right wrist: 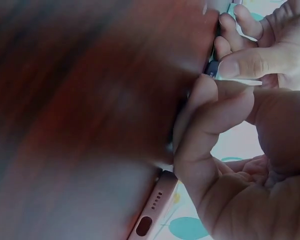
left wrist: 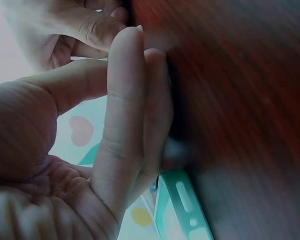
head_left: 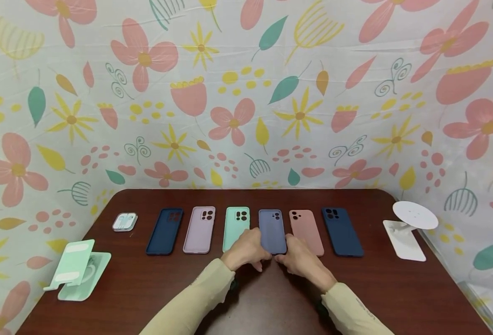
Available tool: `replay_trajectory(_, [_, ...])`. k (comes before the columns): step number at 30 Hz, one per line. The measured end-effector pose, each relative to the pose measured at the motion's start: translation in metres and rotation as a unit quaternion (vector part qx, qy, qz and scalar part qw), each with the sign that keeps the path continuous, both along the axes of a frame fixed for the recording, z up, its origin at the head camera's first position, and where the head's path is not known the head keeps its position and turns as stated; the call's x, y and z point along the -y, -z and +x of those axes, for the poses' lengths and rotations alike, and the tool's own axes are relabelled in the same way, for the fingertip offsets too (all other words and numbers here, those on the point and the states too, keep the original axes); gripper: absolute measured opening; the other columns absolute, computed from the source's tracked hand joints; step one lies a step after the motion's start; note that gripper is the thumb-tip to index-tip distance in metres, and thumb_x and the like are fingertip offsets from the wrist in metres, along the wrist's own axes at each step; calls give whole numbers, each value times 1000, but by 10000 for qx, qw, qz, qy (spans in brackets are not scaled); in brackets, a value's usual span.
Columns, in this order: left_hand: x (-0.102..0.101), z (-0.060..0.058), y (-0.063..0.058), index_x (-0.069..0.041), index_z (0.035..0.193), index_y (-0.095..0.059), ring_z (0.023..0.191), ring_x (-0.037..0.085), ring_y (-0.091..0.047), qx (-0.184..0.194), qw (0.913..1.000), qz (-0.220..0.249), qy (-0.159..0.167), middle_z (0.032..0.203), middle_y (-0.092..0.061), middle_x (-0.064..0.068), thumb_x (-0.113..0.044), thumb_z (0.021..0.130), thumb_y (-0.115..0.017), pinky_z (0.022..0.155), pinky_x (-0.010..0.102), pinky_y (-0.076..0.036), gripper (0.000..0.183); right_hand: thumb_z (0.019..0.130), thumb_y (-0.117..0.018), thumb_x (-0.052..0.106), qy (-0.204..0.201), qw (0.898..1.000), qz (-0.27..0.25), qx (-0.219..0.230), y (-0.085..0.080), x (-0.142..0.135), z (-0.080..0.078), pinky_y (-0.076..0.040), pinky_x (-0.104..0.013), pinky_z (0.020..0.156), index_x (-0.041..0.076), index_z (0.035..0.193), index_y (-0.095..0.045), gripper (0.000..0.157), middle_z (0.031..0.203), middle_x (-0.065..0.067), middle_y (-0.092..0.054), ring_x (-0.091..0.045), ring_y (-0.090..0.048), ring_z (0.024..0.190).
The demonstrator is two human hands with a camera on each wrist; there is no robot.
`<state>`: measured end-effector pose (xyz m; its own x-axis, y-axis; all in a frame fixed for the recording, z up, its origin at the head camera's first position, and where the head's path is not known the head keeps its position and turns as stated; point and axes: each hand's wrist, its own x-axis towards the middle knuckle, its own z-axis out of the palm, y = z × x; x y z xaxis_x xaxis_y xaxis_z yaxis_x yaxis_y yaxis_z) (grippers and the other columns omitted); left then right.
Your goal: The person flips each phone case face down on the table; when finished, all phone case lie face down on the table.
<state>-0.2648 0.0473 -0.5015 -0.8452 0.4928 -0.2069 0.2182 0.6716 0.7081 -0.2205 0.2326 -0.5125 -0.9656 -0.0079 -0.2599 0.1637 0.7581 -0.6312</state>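
Note:
A grey-blue phone case (head_left: 273, 231) lies flat in the middle of a row of phone cases. My left hand (head_left: 248, 249) holds its near left corner, thumb toward the near edge. On the opposite side, my right hand (head_left: 306, 263) grips the near right corner. The fingers hide most of that near edge in both wrist views. Just left of the left hand is a mint phone case (head_left: 234, 235), its end (left wrist: 182, 207) showing below the fingers. Beside the right hand lies a pink phone case (head_left: 308, 232), with its slotted end (right wrist: 154, 207) visible.
Further left lie a lilac case (head_left: 199, 232) and a navy case (head_left: 164, 232); another navy case (head_left: 343, 232) lies right. Boxed earphones (head_left: 125, 222) and a mint phone stand (head_left: 78, 270) are at the left. A white stand (head_left: 415, 215) stands right on the brown table (head_left: 397, 288).

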Motion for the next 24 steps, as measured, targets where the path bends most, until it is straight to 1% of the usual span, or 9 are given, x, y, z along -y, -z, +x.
replay_trajectory(3, [-2, -6, 8, -6, 91, -66, 43, 11, -70, 43, 10000, -90, 4, 61, -71, 3, -16, 87, -88, 58, 21, -60, 24, 97, -80, 11, 39, 9999, -122, -36, -2, 1, 2, -55, -30, 49, -10, 136, -55, 51, 85, -13, -67, -20, -68, 55])
replay_trajectory(7, [-4, -1, 3, -4, 90, -64, 42, 12, -70, -34, 9999, -111, -50, 61, -68, 4, -18, 92, -81, 56, 24, -59, 22, 98, -79, 9, 93, 9996, -275, 7, -4, 0, 3, -55, -29, 49, -6, 130, -57, 42, 81, -12, -66, -20, -68, 56])
replay_trajectory(11, [-4, 13, -18, 0, 94, -64, 42, 15, -70, 25, 9997, 15, -226, 63, -68, 14, -19, 96, -76, 55, 28, -59, 23, 98, -79, 11, 141, 9996, -243, -47, -4, -1, 3, -56, -30, 49, -8, 138, -53, 51, 77, -10, -66, -19, -69, 53])
replay_trajectory(14, [-3, 23, -36, 14, 109, -66, 44, 19, -72, 189, 9987, 153, -447, 76, -70, 28, -22, 99, -76, 63, 29, -61, 39, 97, -79, 10, 183, 9992, -292, -210, -2, -2, 2, -55, -30, 50, -9, 147, -49, 61, 70, -8, -68, -18, -68, 49])
replay_trajectory(16, [-4, 26, -39, 18, 109, -68, 46, 20, -73, 204, 9982, 149, -548, 80, -70, 33, -27, 101, -76, 65, 29, -61, 47, 96, -79, 10, 169, 9987, -323, -356, 0, -3, 2, -56, -28, 51, -9, 151, -47, 66, 66, -5, -68, -17, -68, 48])
replay_trajectory(18, [-5, 27, -38, 16, 101, -71, 46, 20, -73, 182, 9977, 153, -633, 85, -70, 36, -35, 101, -76, 64, 28, -61, 51, 96, -79, 10, 119, 9983, -308, -491, 1, -4, 2, -56, -27, 52, -10, 153, -45, 69, 65, -3, -69, -16, -68, 48])
replay_trajectory(20, [-6, 27, -37, 5, 83, -68, 46, 19, -73, 197, 9972, 144, -701, 91, -73, 35, -42, 101, -76, 62, 27, -59, 51, 96, -80, 12, 105, 9980, -295, -552, 5, -5, 1, -56, -27, 53, -9, 154, -46, 70, 66, -1, -69, -15, -69, 49])
replay_trajectory(22, [-7, 26, -36, -3, 78, -62, 44, 19, -72, 190, 9967, 167, -772, 99, -69, 32, -49, 100, -75, 61, 26, -58, 52, 95, -82, 13, 99, 9977, -287, -603, 9, -6, 0, -56, -28, 52, -7, 154, -46, 72, 67, 0, -69, -14, -69, 50])
replay_trajectory(24, [-7, 25, -36, -9, 74, -57, 42, 18, -71, 197, 9963, 186, -815, 97, -67, 26, -54, 99, -74, 58, 25, -56, 54, 95, -83, 15, 129, 9978, -248, -594, 14, -7, -3, -57, -28, 53, -5, 155, -46, 74, 67, 2, -69, -14, -69, 52])
